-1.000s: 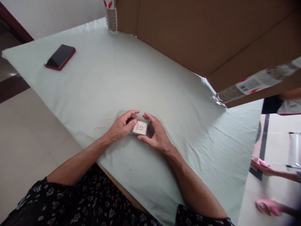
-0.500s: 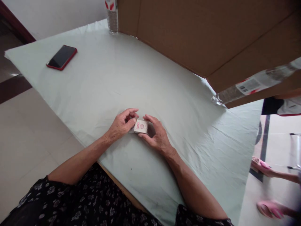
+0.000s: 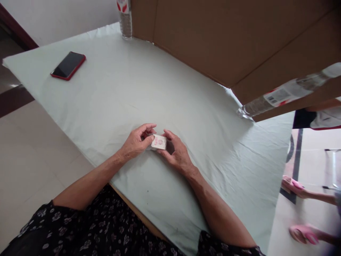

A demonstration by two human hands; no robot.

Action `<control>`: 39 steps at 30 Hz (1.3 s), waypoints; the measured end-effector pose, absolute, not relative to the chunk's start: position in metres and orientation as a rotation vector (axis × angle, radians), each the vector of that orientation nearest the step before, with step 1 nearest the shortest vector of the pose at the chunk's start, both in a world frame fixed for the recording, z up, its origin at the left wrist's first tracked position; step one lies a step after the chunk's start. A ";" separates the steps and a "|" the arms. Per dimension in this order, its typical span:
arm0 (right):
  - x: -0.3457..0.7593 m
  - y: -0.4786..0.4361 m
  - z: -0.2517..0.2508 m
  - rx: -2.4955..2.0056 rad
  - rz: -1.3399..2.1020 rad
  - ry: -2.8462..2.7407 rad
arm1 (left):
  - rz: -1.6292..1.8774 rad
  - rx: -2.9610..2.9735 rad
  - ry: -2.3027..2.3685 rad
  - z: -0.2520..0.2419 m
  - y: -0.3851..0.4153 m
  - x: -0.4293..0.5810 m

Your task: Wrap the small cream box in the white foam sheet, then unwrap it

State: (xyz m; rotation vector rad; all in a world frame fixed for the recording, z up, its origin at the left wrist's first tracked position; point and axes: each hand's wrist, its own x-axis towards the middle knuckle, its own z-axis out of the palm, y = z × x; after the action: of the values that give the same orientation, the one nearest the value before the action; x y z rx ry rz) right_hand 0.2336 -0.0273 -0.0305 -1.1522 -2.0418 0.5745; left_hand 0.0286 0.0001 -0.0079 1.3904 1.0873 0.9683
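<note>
Head view: the worktop point(image 3: 112, 92) is covered by a pale green cloth. A red-cased phone point(image 3: 68, 65) lies screen up near its far left corner, well apart from the hands. A large cardboard panel point(image 3: 226, 39) runs along the far and right side. One clear plastic bottle point(image 3: 125, 21) stands at the panel's left end. A second clear bottle point(image 3: 277, 96) has its base on the cloth against the panel's near edge. Nothing lies between the hands and these items. Beyond the right edge of the worktop, another person's feet in pink slippers point(image 3: 293, 185) are on the tiled floor.

The first bottle is cut off at the top of the frame and the second at the right edge. The second bottle's label is too small to read. The red print on the small white box point(image 3: 159, 142) cannot be read either. The box's underside and its left end are covered by fingers.

The small white box is near the front middle of the worktop, held between both hands just above or on the cloth; which cannot be told. The left hand point(image 3: 135, 142) is curled, with its thumb and fingertips closed on the box's left end. The right hand point(image 3: 177, 154) is half closed, pinching the right end with the thumb on the near edge and the fingers on the far edge. Both forearms reach in from the near edge, and the wrists rest low on the cloth.
</note>
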 end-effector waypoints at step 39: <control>0.243 -0.030 -0.031 -1.152 0.705 -1.992 | 1.078 1.972 1.400 -0.024 0.014 0.017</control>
State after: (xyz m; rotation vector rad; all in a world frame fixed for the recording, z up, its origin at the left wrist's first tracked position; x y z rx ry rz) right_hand 0.2428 -0.0297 -0.0305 -1.1522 -1.9915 0.7051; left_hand 0.0168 0.0142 -0.0243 1.9722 1.4004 1.0781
